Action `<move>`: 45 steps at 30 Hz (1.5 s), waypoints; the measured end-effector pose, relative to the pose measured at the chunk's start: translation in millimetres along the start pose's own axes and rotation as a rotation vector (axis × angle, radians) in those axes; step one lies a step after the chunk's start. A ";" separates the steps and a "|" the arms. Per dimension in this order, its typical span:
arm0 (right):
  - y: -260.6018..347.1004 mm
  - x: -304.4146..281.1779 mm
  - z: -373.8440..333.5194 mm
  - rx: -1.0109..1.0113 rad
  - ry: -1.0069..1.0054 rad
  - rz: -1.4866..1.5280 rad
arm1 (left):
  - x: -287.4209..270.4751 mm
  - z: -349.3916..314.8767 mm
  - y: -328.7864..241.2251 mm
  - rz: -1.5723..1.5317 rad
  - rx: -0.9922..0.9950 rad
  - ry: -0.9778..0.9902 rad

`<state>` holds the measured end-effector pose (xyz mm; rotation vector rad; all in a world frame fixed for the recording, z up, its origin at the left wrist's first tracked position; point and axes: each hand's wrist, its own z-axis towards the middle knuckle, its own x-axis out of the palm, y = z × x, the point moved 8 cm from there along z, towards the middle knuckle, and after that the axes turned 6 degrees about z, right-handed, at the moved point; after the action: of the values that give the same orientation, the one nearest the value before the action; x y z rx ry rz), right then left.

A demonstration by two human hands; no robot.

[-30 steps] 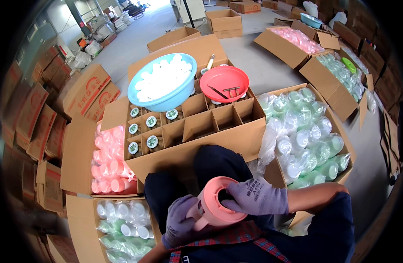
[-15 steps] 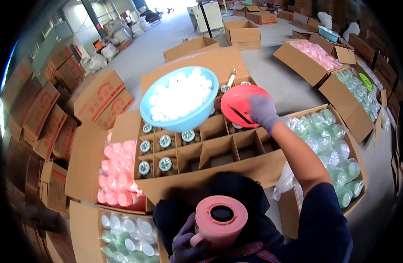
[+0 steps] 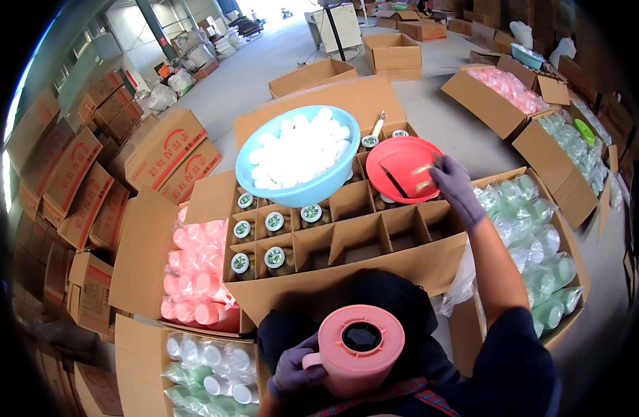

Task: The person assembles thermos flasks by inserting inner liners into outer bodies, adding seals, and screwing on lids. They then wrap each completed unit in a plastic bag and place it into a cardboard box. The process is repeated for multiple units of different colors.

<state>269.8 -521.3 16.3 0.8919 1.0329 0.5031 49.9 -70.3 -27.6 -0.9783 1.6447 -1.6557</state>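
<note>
My left hand (image 3: 296, 368), in a purple-grey glove, is closed around the handle of a pink plastic jug (image 3: 361, 382) above my lap. The jug's round end faces up, with a black centre. Over the right rim of a red bowl (image 3: 397, 156), my gloved right hand (image 3: 458, 187) pinches a small beige piece (image 3: 424, 178); blur hides its kind. A dark, thin tool (image 3: 394, 182) lies in the bowl. The bowl rests on a divided cardboard box (image 3: 347, 271), beside a light-blue basin (image 3: 296, 192) heaped with white round pieces (image 3: 298, 149).
Several bottles with silver-green tops (image 3: 275, 222) stand in the box's compartments. Open cartons of bagged pink cups (image 3: 201, 271) and bagged white and green cups (image 3: 215, 361) are at my left. A carton of bagged green cups (image 3: 535, 243) is at my right. Stacked cartons (image 3: 173, 149) stand farther left.
My right hand has lifted out of the red bowl toward its right rim, bringing up a beige piece. The jug, still in my left hand, sits slightly more upright. The whole view has shifted a little.
</note>
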 end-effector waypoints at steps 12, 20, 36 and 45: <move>86.1 -73.2 -278.8 0.315 0.422 0.941 | 56.1 61.5 -7.6 0.119 -0.110 0.597; 208.9 -57.3 -357.6 -1.255 0.538 -0.012 | 90.2 70.8 18.0 -0.111 -0.256 0.804; 198.7 -30.8 -366.2 -0.989 0.717 -0.071 | 73.1 17.9 -29.7 0.375 0.245 0.462; 139.9 -21.8 -352.0 -0.457 0.505 0.096 | 85.5 -33.7 -60.2 0.769 0.344 -0.014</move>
<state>-48.5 -320.6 65.0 0.4106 1.2607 1.0340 -20.1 -119.8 41.1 -0.1386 1.3997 -1.3081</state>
